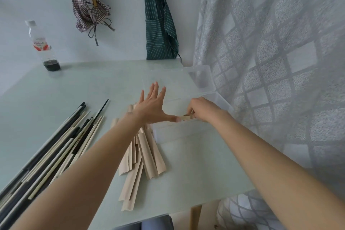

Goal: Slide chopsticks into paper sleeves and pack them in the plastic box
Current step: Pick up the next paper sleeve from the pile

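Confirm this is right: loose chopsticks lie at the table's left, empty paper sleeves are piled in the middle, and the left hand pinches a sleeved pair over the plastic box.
Wrong hand. In the head view the right hand pinches the sleeved pair over the plastic box; the left hand is spread open. The rest holds.

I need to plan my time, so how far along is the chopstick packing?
Done: cannot tell, since the plastic box hides its contents. In hand: the right hand pinches a sleeved pair at the box rim, the open left hand thumbing its end. Left: many loose chopsticks and empty paper sleeves.
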Motion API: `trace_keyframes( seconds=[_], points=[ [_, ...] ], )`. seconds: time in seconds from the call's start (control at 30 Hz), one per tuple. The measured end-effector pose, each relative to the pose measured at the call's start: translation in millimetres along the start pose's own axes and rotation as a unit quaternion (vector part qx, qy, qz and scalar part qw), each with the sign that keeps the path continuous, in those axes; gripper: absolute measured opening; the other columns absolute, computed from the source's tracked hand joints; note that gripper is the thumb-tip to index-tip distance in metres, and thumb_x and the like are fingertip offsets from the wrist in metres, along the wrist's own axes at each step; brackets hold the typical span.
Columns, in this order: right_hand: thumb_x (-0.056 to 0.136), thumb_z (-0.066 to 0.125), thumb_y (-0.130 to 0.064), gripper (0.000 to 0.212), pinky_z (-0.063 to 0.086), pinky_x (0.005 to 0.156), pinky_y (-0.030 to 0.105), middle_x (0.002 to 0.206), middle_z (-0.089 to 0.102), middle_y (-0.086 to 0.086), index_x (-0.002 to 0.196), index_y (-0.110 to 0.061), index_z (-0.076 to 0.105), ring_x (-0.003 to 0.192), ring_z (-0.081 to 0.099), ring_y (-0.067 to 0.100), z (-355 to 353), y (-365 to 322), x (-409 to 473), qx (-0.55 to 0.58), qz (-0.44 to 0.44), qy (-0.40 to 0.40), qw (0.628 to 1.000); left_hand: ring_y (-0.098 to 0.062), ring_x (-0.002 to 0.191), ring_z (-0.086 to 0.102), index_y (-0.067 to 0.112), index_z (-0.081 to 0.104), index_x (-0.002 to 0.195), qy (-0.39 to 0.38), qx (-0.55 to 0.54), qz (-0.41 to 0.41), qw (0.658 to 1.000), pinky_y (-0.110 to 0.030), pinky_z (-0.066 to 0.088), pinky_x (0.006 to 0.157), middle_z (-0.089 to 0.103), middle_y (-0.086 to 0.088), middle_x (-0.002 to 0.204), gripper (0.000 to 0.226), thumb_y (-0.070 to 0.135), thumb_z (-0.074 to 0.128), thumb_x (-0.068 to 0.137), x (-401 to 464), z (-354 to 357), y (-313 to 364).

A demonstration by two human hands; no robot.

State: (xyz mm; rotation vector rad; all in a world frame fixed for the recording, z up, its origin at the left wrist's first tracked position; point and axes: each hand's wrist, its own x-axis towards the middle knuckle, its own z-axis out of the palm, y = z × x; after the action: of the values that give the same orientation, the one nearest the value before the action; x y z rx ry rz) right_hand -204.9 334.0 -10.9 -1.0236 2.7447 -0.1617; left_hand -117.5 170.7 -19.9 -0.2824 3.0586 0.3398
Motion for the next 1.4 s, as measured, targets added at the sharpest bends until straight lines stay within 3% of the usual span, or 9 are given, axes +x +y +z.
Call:
trace_keyframes(
  seconds=[0.13,0.43,0.6,0.73,0.9,1.03,1.1,1.27,1.4],
  points=[
    [0.086,0.057,-0.007,0.028,0.049,0.077,0.031,0.108,0.064,0.008,0.105,-0.022,0.07,0.091,0.062,0.029,-2,0,-2,-0.029,-0.007,-0.028,0.999,-0.023,0.143,-0.023,0.018,-0.001,0.151,-0.086,-0.024,-0.002,0.996,-0.048,-0.013,0.116,-0.018,-0.012,0.156,0.122,0.077,0.059,0.063,4,-3,-2],
    [0.081,0.057,-0.003,0.025,0.041,0.072,0.028,0.106,0.06,0.006,0.096,-0.02,0.067,0.089,0.059,0.027,-7,-20,5,-0.067,-0.008,0.003,0.998,-0.024,0.145,0.009,0.018,0.018,0.149,-0.093,0.02,0.044,0.994,-0.045,0.004,0.119,0.017,-0.007,0.156,0.106,0.063,0.069,0.068,3,-16,14],
    [0.083,0.055,0.0,0.023,0.042,0.071,0.03,0.106,0.061,0.01,0.099,-0.013,0.065,0.093,0.06,0.031,5,-12,7,-0.057,0.014,0.061,0.996,-0.024,0.145,0.01,0.017,0.016,0.151,-0.104,0.026,0.055,0.993,-0.045,0.011,0.118,0.016,-0.005,0.157,0.104,0.057,0.07,0.071,2,-22,18],
    [0.088,0.054,-0.009,0.016,0.05,0.078,0.035,0.102,0.066,0.009,0.094,-0.013,0.069,0.091,0.062,0.029,11,-8,6,0.034,0.031,0.064,0.997,-0.021,0.147,0.002,0.022,0.013,0.151,-0.098,0.004,0.069,0.993,-0.046,0.004,0.119,0.01,0.0,0.159,0.102,0.058,0.068,0.073,-3,-17,14],
    [0.089,0.054,-0.015,0.02,0.051,0.086,0.04,0.099,0.071,0.005,0.096,-0.017,0.073,0.094,0.063,0.025,9,-21,-8,0.145,-0.007,0.115,0.983,-0.014,0.139,0.03,0.018,0.04,0.141,0.034,-0.147,0.071,0.986,-0.028,0.021,0.113,0.034,0.003,0.151,0.077,0.051,0.067,0.078,-24,-13,3],
    [0.092,0.044,-0.007,0.03,0.048,0.091,0.037,0.106,0.069,0.005,0.106,-0.014,0.07,0.102,0.062,0.021,6,-53,-29,0.192,-0.064,0.185,0.962,-0.019,0.111,0.058,0.012,0.064,0.115,0.18,-0.207,0.02,0.961,-0.02,0.038,0.086,0.062,-0.004,0.121,0.026,0.024,0.058,0.092,-52,-16,-23],
    [0.092,0.04,-0.003,0.036,0.046,0.094,0.037,0.11,0.066,0.007,0.112,-0.014,0.068,0.105,0.06,0.022,5,-77,-38,0.182,-0.103,0.189,0.959,-0.022,0.101,0.063,0.008,0.066,0.108,0.206,-0.223,-0.03,0.952,-0.021,0.038,0.077,0.067,-0.006,0.111,0.021,0.016,0.051,0.095,-72,-15,-37],
    [0.093,0.038,-0.001,0.039,0.042,0.094,0.031,0.118,0.059,0.011,0.123,-0.013,0.06,0.11,0.055,0.025,22,-138,-56,0.174,-0.143,0.144,0.964,-0.03,0.106,0.058,0.006,0.063,0.114,0.164,-0.154,-0.122,0.967,-0.031,0.042,0.085,0.064,-0.014,0.117,0.027,0.012,0.042,0.097,-114,15,-76],
    [0.09,0.035,0.002,0.043,0.045,0.083,0.034,0.123,0.052,0.016,0.128,-0.012,0.05,0.11,0.055,0.034,53,-174,-62,0.028,-0.053,0.015,0.998,-0.029,0.127,0.043,0.017,0.046,0.137,0.065,-0.06,-0.161,0.983,-0.041,0.039,0.101,0.045,-0.009,0.14,0.04,0.02,0.045,0.097,-137,39,-95]
  ],
)
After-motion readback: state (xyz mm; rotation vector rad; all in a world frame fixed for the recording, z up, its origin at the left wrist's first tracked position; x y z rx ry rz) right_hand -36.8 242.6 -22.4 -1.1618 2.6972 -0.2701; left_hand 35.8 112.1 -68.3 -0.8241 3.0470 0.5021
